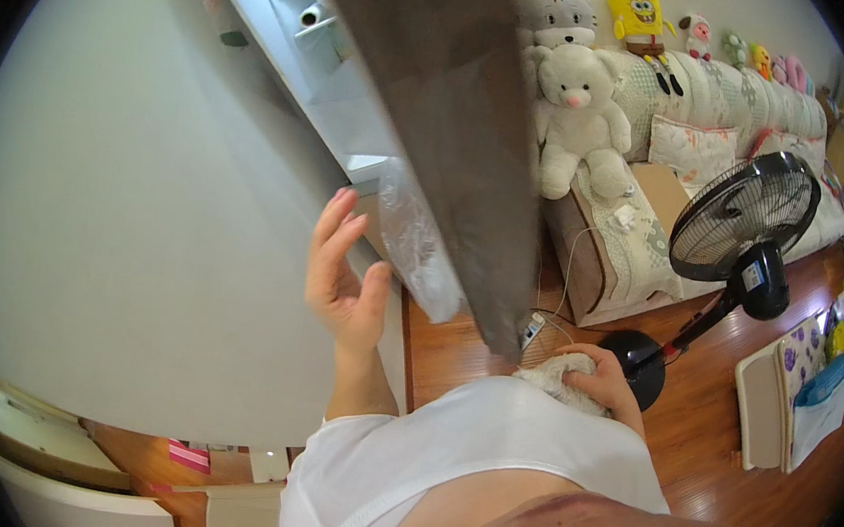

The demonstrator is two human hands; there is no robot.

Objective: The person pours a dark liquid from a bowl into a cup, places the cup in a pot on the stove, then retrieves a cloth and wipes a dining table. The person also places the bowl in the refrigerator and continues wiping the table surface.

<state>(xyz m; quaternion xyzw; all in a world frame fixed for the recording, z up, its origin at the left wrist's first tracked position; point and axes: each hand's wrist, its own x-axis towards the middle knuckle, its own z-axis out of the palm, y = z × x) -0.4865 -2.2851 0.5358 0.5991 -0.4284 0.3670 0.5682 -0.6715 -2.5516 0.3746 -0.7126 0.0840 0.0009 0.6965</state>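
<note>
My left hand [346,272] is raised before the pale wall [168,241], fingers apart and holding nothing. Close beside it hangs a clear plastic bag [416,248]. My right hand [607,381] is at my waist, gripping a crumpled whitish cloth [559,377] against the front of my white shirt [498,428]. Ahead of me hangs a long dark brown panel [449,130], perhaps a curtain, whose lower end comes down near the cloth. It hides part of the white shelf unit [331,97] behind it.
A black pedestal fan [745,224] stands on the wooden floor [451,356] to the right. Past it is a sofa [643,230] with a white teddy bear [581,119] and several plush toys. A power strip [533,330] and cables lie near the sofa. A storage box [779,393] sits far right.
</note>
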